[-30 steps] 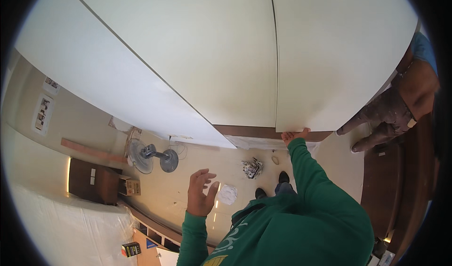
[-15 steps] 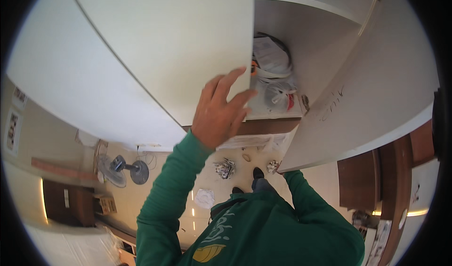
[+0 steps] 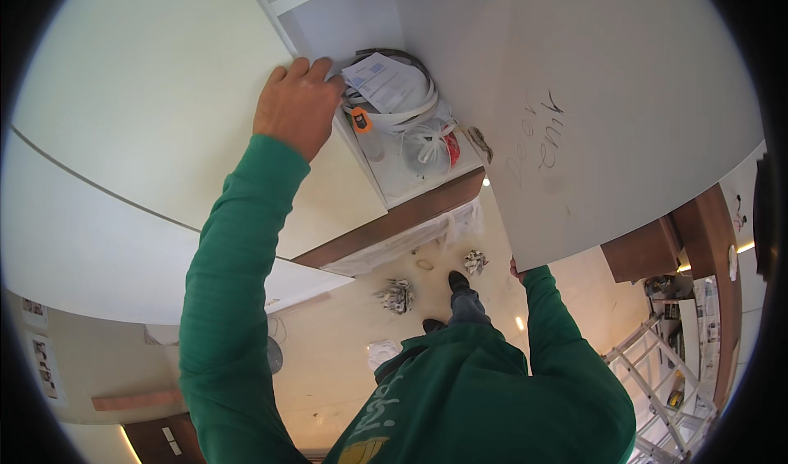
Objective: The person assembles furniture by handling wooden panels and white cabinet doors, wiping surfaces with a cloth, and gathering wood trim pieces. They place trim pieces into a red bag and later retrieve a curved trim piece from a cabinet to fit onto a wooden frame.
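My left hand (image 3: 300, 107) is at the edge of the white left cabinet door (image 3: 164, 95), its fingers curled over that edge. At the lower corner of the open right cabinet door (image 3: 632, 136), which has handwriting on its inner face, my right hand (image 3: 516, 270) grips the edge; most of its fingers are hidden by the door. On the cabinet's bottom shelf, beside my left hand, lie a coil of white and dark edging strip (image 3: 410, 119), printed papers (image 3: 384, 82), an orange-and-black object (image 3: 361, 120) and a tied clear plastic bag (image 3: 427, 148) with something red by it.
Crumpled paper bundles (image 3: 397, 297) and a white crumpled sheet (image 3: 382, 352) lie on the tiled floor near my feet. An aluminium ladder (image 3: 657, 390) stands at lower right, near brown furniture (image 3: 644, 251). A brown plinth (image 3: 394, 226) runs under the cabinet.
My left hand has gone from hovering before the left door to curling over its edge. My view has turned, showing more of the shelf. My right hand remains at the right door's corner.
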Demonstrator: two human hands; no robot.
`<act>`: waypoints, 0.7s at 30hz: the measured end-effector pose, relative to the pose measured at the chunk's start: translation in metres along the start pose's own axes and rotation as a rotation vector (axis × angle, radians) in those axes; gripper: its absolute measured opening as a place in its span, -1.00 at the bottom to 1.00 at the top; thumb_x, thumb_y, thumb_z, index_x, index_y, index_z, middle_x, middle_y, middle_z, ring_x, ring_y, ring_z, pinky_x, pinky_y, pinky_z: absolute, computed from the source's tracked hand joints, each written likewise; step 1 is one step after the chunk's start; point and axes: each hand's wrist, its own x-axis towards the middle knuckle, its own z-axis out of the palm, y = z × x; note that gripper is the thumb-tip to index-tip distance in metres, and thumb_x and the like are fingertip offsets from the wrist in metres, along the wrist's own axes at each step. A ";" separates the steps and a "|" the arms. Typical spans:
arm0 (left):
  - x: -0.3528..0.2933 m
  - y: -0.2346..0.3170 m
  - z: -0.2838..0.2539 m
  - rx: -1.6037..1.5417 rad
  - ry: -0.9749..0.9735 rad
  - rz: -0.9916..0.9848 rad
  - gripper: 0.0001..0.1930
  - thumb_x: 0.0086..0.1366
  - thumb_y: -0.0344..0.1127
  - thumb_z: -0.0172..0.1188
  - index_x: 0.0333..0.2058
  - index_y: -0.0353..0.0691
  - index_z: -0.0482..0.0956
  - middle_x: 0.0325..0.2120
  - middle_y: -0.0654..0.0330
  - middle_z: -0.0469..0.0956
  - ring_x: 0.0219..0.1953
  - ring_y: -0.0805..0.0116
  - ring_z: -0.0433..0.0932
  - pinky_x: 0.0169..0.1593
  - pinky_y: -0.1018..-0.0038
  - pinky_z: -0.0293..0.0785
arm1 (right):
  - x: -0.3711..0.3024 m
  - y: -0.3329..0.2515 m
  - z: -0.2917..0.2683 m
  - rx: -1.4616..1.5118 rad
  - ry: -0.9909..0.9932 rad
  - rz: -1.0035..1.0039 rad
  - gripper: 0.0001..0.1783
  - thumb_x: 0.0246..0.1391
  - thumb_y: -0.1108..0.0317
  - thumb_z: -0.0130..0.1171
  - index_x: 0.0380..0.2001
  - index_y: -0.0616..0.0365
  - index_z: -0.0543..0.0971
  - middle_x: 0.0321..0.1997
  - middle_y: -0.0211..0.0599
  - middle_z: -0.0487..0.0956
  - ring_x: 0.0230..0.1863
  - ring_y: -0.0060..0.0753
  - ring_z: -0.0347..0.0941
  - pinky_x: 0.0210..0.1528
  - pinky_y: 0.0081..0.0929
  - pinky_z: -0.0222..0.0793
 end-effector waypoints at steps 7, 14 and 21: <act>-0.023 -0.001 -0.001 0.012 0.078 0.049 -0.66 0.18 -0.40 0.41 -0.03 -0.08 0.72 0.18 0.27 0.52 0.04 0.24 0.52 0.08 0.25 0.50 | -0.028 0.052 -0.012 0.297 0.372 0.179 -0.63 0.40 -0.06 -0.02 -0.28 0.00 0.48 -0.50 -0.35 0.50 -0.59 -0.28 0.39 -0.54 -0.26 0.32; -0.075 -0.007 -0.016 -0.415 0.315 -0.064 -0.71 0.19 -0.56 0.29 -0.11 -0.15 0.73 0.01 0.20 0.59 -0.16 0.22 0.56 -0.15 0.32 0.54 | -0.021 0.110 0.035 -0.766 0.079 0.391 -0.54 0.39 -0.10 0.02 -0.16 0.11 0.57 -0.45 -0.25 0.61 -0.54 -0.29 0.50 -0.50 -0.19 0.40; -0.156 0.039 -0.037 -0.763 0.196 -0.364 -0.87 0.26 -0.58 0.26 -0.24 -0.29 0.72 -0.40 0.13 0.61 -0.41 0.32 0.57 -0.32 0.46 0.51 | -0.039 0.064 0.218 -1.112 -0.226 -0.354 -0.46 0.27 -0.09 0.23 -0.02 0.23 0.62 -0.08 -0.05 0.72 0.01 -0.11 0.66 0.10 -0.21 0.53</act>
